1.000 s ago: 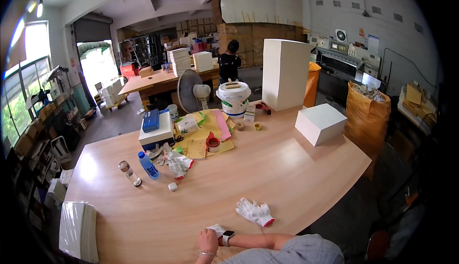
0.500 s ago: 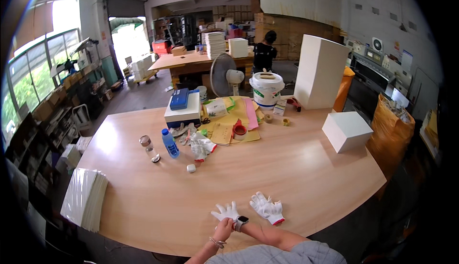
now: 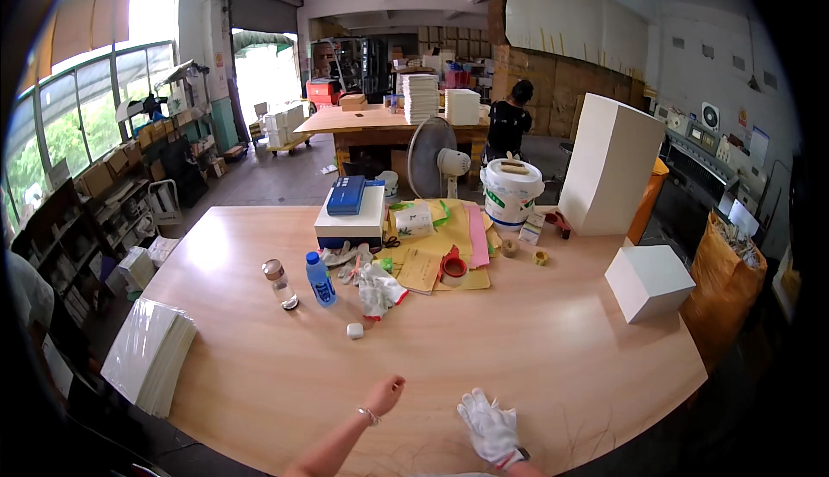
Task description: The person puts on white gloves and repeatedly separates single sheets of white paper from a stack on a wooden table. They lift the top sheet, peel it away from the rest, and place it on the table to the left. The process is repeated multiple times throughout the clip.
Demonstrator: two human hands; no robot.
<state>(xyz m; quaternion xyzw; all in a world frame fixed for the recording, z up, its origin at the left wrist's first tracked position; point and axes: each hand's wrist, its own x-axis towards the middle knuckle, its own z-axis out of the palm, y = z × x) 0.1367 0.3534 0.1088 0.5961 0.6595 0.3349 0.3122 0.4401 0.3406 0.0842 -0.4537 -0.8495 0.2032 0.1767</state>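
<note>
My left hand (image 3: 386,395) is bare, with a bracelet at its wrist. Its fingers are curled closed above the table, and I see nothing in them. A white work glove covers my right hand (image 3: 490,427), with a dark watch band at the cuff. The right fingers stretch forward over the near part of the table, where the second white glove lay. Some white fabric shows along the hand's right side, but I cannot tell whether it belongs to that other glove. A small white case (image 3: 355,331) lies farther off, ahead of my left hand.
On the wooden table (image 3: 535,339) stand a clear bottle (image 3: 280,284), a blue-labelled bottle (image 3: 320,280), used gloves (image 3: 378,289), red tape (image 3: 452,266), a white bucket (image 3: 510,194) and white blocks (image 3: 649,282). Wrapped sheets (image 3: 148,356) lie left. A person (image 3: 508,123) is beyond the fan.
My left hand has let go of the right glove's cuff and moved apart. My gloved right hand has moved right, to where the loose glove lay. The view has tilted up.
</note>
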